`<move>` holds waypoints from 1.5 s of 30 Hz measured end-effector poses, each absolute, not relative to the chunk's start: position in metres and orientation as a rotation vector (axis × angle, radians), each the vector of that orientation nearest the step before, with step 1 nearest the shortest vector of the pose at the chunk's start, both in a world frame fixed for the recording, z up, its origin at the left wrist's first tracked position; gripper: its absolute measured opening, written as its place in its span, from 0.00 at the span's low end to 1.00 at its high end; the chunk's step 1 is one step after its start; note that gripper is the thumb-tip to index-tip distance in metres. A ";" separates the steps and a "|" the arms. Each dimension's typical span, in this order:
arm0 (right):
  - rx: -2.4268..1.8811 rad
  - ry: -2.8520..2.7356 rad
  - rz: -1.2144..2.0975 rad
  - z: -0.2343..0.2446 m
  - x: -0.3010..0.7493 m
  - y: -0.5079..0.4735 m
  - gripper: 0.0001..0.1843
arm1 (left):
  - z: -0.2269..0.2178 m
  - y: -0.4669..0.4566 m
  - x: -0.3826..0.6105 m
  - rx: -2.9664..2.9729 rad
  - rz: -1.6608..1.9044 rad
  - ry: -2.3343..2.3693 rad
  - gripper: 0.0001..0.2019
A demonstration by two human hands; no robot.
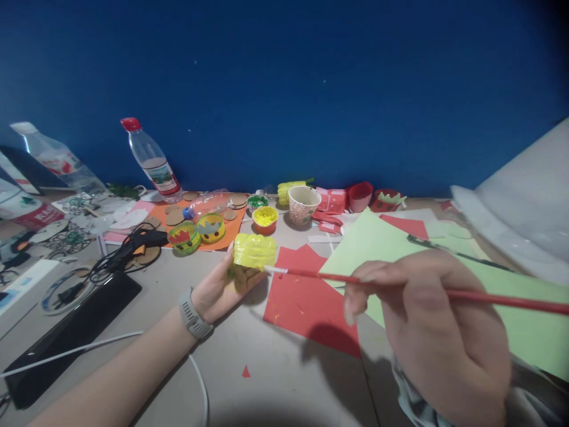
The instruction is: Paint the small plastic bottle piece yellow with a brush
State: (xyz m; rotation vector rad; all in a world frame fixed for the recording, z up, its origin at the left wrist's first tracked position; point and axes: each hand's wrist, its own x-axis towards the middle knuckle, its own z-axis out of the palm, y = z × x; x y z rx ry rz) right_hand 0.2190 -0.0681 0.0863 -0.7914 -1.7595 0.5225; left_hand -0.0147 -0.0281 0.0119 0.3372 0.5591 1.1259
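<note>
My left hand (229,284), with a grey watch strap on its wrist, holds up a ridged, glossy piece covered in yellow paint (254,251); it looks like a cut plastic bottle bottom. My right hand (440,320) is closed round a red-handled paintbrush (333,276). The brush tip meets the lower right edge of the yellow piece, its bristles partly hard to make out. Just behind stand a small cup of yellow paint (265,219) and a small cup of green paint (258,203). Red paper (306,302) lies under and right of the yellow piece.
A patterned paper cup (303,206) stands at the back, beside red scissors (328,222). Light green paper (368,243) spreads to the right. Left are two decorated yellow-green rings (184,238), a red-capped bottle (153,163), black cables (141,240) and a black box (75,332).
</note>
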 end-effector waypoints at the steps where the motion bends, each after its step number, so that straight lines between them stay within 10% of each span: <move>1: -0.803 -1.606 0.631 0.085 0.218 -0.065 0.12 | 0.011 -0.029 -0.015 0.341 1.123 0.553 0.25; 45: -0.826 -0.980 1.469 0.044 0.211 -0.026 0.12 | 0.021 -0.027 -0.018 0.289 1.088 0.532 0.23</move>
